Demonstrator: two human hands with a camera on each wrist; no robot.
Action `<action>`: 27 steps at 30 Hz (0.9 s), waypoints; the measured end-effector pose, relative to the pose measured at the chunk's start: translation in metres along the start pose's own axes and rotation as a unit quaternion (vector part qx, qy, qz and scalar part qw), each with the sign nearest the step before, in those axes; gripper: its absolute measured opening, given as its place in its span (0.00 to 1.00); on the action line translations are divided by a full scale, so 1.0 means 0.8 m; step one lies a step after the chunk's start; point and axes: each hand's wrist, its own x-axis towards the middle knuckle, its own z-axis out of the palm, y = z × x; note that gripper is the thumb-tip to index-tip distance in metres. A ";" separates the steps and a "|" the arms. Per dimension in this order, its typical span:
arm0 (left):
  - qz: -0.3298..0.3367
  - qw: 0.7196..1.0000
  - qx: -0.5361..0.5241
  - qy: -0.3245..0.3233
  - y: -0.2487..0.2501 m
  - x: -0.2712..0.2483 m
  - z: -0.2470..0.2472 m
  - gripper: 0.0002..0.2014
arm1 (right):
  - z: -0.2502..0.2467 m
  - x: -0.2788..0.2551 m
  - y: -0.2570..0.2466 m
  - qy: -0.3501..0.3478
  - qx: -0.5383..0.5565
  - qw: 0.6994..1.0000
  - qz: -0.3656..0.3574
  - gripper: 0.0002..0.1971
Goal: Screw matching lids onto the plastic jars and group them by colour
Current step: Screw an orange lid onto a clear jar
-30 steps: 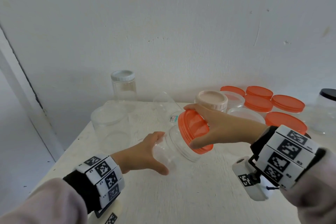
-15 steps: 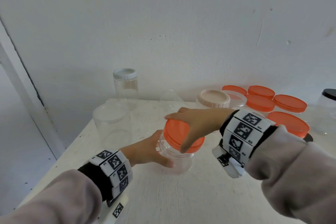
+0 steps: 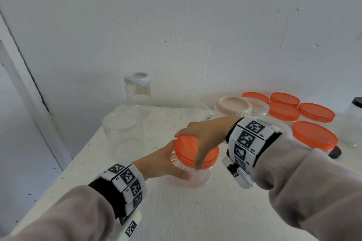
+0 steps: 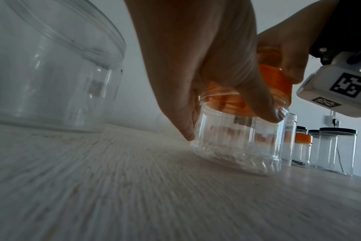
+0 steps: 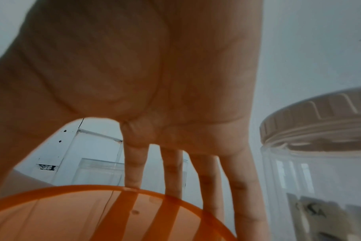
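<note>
A small clear jar is standing on the white table, near the front. The left hand is wrapping around its side and holding it. The right hand is sitting on top, fingers curling over the orange lid and gripping it. More orange-lidded jars are sitting together at the back right.

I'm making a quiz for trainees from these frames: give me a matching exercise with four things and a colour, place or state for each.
Things:
1. left hand
2. right hand
3. tall jar
4. beige-lidded jar

States:
A. white lid, by the wall
B. grips the orange lid
C. steadies the clear jar
D. beside the orange-lidded group

Pairs: 1-C, 2-B, 3-A, 4-D
</note>
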 end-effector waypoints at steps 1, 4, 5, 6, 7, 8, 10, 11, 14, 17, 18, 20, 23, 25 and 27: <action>0.000 1.000 -0.002 0.000 -0.001 0.000 0.000 0.51 | 0.000 0.000 0.000 0.001 0.001 1.000 -0.001 0.51; -0.008 1.000 -0.007 0.004 -0.002 0.001 0.000 0.52 | 0.003 0.001 -0.002 0.008 -0.011 1.000 -0.002 0.51; -0.010 1.000 -0.004 0.008 -0.003 0.001 0.000 0.52 | 0.004 0.003 -0.003 0.013 -0.016 1.000 0.001 0.51; -0.014 1.000 0.002 0.013 -0.003 0.001 0.000 0.51 | 0.006 0.004 -0.004 0.019 -0.020 1.000 0.006 0.51; -0.017 1.000 0.009 0.019 -0.003 0.001 0.000 0.51 | 0.008 0.005 -0.005 0.025 -0.022 0.999 0.012 0.51; -0.018 0.999 0.014 0.023 -0.003 0.001 0.000 0.50 | 0.010 0.006 -0.006 0.031 -0.020 0.999 0.018 0.51; -0.018 0.999 0.014 0.025 -0.004 0.002 0.000 0.49 | 0.013 0.006 -0.006 0.038 -0.008 0.999 0.028 0.50; -0.019 1.000 0.011 0.022 -0.004 0.002 0.000 0.49 | 0.015 0.006 -0.007 0.042 -0.003 0.999 0.033 0.50; -0.020 1.000 0.006 0.013 -0.004 0.001 0.000 0.48 | 0.014 0.003 -0.008 0.039 0.000 0.998 0.045 0.51; -0.019 1.000 0.008 0.013 -0.003 0.001 0.000 0.50 | 0.008 0.002 -0.006 -0.004 -0.015 0.999 0.044 0.54; -0.019 1.000 0.012 0.014 -0.004 0.001 0.000 0.50 | 0.006 0.001 -0.005 -0.012 -0.018 0.999 0.040 0.55; -0.018 0.999 0.022 0.016 -0.005 0.002 0.000 0.51 | 0.007 0.001 -0.002 -0.006 -0.016 0.999 0.031 0.55; -0.018 0.999 0.024 0.019 -0.007 0.004 -0.001 0.51 | 0.014 0.004 0.002 0.022 -0.006 0.999 0.025 0.54; -0.020 0.999 0.022 0.022 -0.008 0.004 0.000 0.51 | 0.020 0.005 0.002 0.042 0.006 0.999 0.031 0.53; -0.021 0.999 0.024 0.028 -0.008 0.005 0.001 0.50 | 0.025 0.006 0.000 0.066 0.018 0.997 0.042 0.52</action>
